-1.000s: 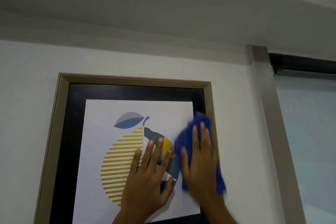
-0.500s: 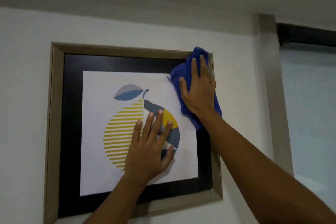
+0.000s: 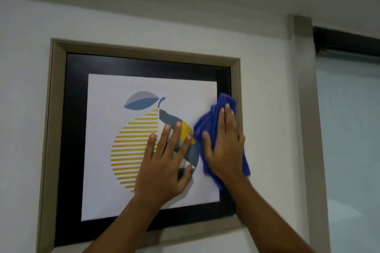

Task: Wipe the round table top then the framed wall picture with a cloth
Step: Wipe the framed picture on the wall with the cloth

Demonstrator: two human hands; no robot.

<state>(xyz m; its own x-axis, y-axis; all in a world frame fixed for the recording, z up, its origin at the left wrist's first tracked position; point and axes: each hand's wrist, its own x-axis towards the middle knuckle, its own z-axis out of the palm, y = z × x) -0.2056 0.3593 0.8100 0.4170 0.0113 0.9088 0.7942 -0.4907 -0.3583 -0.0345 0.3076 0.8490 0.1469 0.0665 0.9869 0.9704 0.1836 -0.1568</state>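
White wall, framed picture [image 3: 144,80] hung. Right hand [image 3: 225,146] fingers flat, pinning blue cloth [image 3: 207,123] to glass; left hand [image 3: 164,162] splayed empty, bracing beside. Advice: even pressure, overlap strokes past fingertips.

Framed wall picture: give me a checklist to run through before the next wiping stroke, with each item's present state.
1. Blue cloth lies flat under the right hand against the glass: ok.
2. Left hand braces the framed wall picture with open palm: ok.
3. Cloth covers the picture's right side and the beige frame's right edge: ok.
4. Left half of the glass and the black mat border wiped: cannot tell.
5. Frame hangs level on the wall: cannot tell, the wide-angle view tilts it.
6. Round table top wiped first: cannot tell, out of view.
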